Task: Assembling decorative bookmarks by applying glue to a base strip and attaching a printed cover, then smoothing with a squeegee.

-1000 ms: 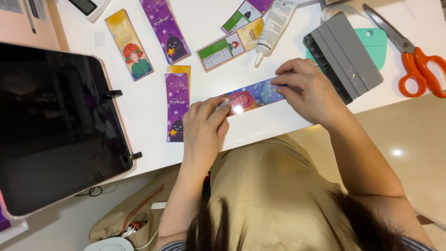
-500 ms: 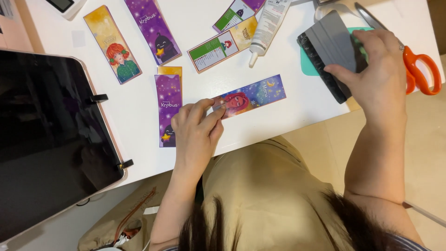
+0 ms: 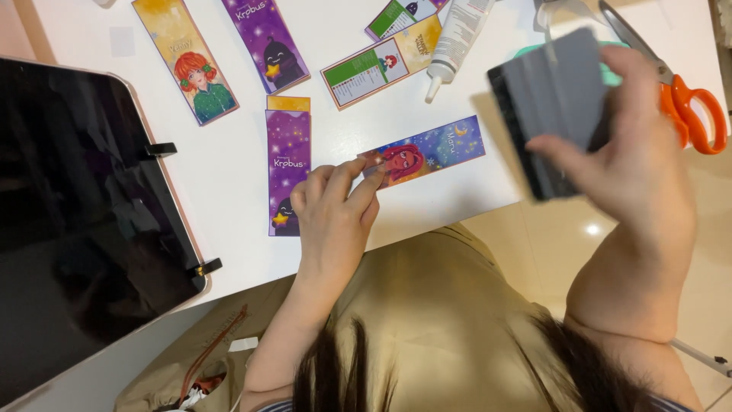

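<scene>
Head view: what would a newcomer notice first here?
The right hand lifts a grey squeegee above the white table, near the orange-handled scissors. The left hand pins the end of a purple bookmark flat. A dark tablet fills the left side.

— Which colours are seen on the bookmark (image 3: 423, 156) pinned under the left hand (image 3: 333, 217)?
— Blue-violet, scattered with stars, and a figure with pink-red hair.

— And the block (image 3: 545, 107) gripped by the right hand (image 3: 629, 164)?
— Grey, with a black edge.

— Beyond it?
— Scissors (image 3: 686, 107) with orange handles are seen. A purple bookmark (image 3: 287, 172) with a yellow top lies beside the left hand on the white worktop (image 3: 236, 145).
</scene>
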